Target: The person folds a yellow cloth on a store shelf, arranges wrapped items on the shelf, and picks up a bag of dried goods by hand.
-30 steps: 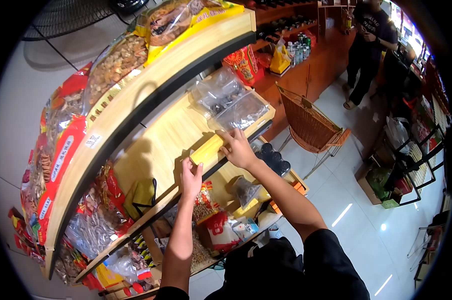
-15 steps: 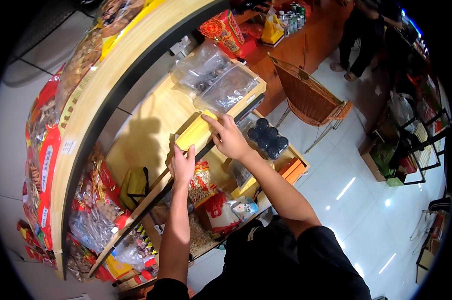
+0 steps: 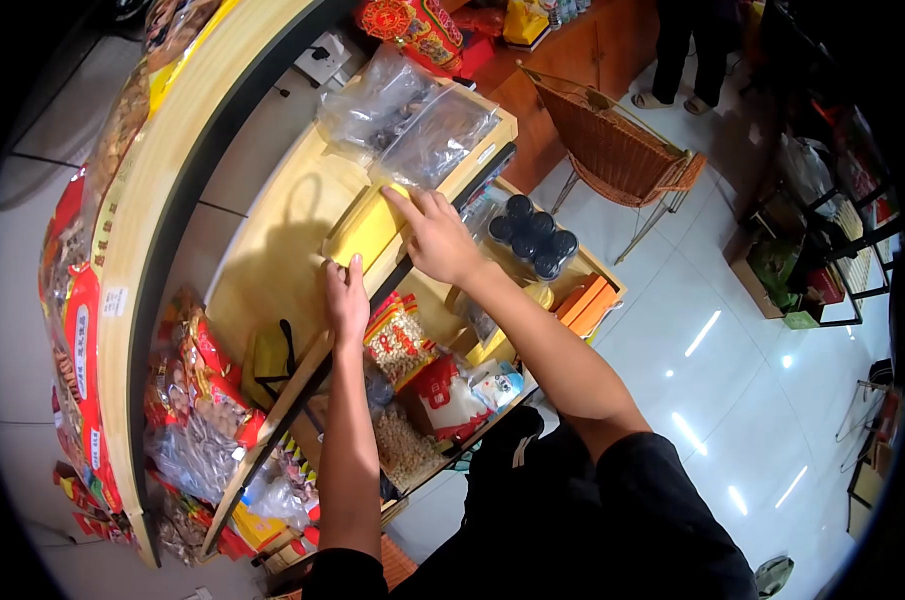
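Note:
A long yellow box (image 3: 370, 230) lies slantwise at the front of the wooden shelf (image 3: 272, 262), between my two hands. My left hand (image 3: 347, 303) grips its near end, with the thumb against the front side. My right hand (image 3: 438, 238) holds the far end, the fingers reaching over the top and front. Whether the box fully rests on the shelf I cannot tell. Just beyond it lie clear plastic bags (image 3: 440, 140) with dark contents.
Below the shelf are a bag of nuts (image 3: 400, 342), a pack of black-lidded jars (image 3: 532, 238) and orange boxes (image 3: 585, 305). A wicker chair (image 3: 612, 140) stands to the right. Bagged goods (image 3: 197, 400) fill the left side, under a curved upper shelf (image 3: 187, 130).
Both hands and the yellow box have shifted slightly up and left in view, and the box sits closer to the shelf. The whole scene has shifted a little as the camera moved.

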### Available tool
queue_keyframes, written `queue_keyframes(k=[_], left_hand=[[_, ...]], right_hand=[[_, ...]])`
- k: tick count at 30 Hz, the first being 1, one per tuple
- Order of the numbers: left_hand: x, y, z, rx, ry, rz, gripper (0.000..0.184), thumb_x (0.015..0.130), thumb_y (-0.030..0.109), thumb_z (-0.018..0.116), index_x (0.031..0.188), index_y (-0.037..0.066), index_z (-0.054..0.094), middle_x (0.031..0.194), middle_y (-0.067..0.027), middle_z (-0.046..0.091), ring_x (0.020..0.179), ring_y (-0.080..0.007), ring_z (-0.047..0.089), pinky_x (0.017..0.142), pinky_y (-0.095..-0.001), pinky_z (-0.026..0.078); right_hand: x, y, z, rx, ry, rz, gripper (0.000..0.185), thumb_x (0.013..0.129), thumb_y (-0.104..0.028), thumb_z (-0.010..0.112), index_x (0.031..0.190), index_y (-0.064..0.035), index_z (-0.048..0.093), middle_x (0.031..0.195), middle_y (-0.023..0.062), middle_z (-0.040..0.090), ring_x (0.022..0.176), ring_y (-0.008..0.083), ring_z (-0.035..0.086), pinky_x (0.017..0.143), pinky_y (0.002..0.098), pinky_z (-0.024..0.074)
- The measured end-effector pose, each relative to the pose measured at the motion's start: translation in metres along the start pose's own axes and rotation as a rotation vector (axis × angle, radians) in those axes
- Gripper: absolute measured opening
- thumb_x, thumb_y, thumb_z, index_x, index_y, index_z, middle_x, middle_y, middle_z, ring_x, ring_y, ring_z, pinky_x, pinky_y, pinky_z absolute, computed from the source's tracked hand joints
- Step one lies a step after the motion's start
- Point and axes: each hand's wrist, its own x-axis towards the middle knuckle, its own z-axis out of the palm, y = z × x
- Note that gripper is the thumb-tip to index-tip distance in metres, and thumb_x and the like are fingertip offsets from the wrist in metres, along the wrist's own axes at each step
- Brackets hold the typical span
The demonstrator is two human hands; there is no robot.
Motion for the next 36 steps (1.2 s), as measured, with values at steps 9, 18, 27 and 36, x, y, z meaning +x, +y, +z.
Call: queue_keyframes(k=[9,18,27,36], left_hand=[[-0.011,0.028,-0.009,0.190,-0.007,-0.094,0.051,0.098,0.043,0.050,0.126,0.001,0.050,0.113,-0.0217,0.067,0.108,-0.0367,0.063,0.095,-0.0436,0.045],[-0.019,0.008,-0.006,0.343,0.005,0.018,0.056,0.090,0.049,0.052,0.119,0.001,0.047,0.097,-0.0232,0.069,0.087,-0.0422,0.067,0.078,-0.0518,0.052],[-0.016,0.005,-0.012,0.155,-0.056,0.025,0.048,0.091,0.038,0.055,0.120,0.002,0.046,0.111,-0.0224,0.064,0.101,-0.0356,0.065,0.092,-0.0491,0.047],[-0.016,-0.005,0.005,0.083,0.113,0.079,0.044,0.082,0.025,0.060,0.119,0.002,0.051,0.120,-0.0313,0.053,0.113,-0.0413,0.054,0.097,-0.0483,0.039]], right_hand=[[-0.004,-0.004,0.012,-0.139,-0.003,0.003,0.075,0.075,-0.004,0.060,0.144,-0.0096,0.034,0.141,0.0228,0.041,0.133,0.0409,0.036,0.113,0.0449,0.0314],[-0.019,-0.004,0.002,-0.354,-0.133,-0.070,0.059,0.070,0.000,0.055,0.128,-0.0051,0.043,0.145,0.0222,0.035,0.137,0.0393,0.032,0.111,0.0484,0.0320],[-0.018,-0.003,0.014,-0.413,-0.163,-0.110,0.063,0.069,-0.006,0.057,0.131,-0.0059,0.044,0.144,0.0297,0.031,0.134,0.0494,0.027,0.113,0.0534,0.0268],[-0.018,0.002,0.017,-0.493,-0.180,-0.137,0.063,0.071,-0.007,0.059,0.131,-0.0017,0.041,0.142,0.0298,0.032,0.130,0.0491,0.029,0.112,0.0527,0.0259]])
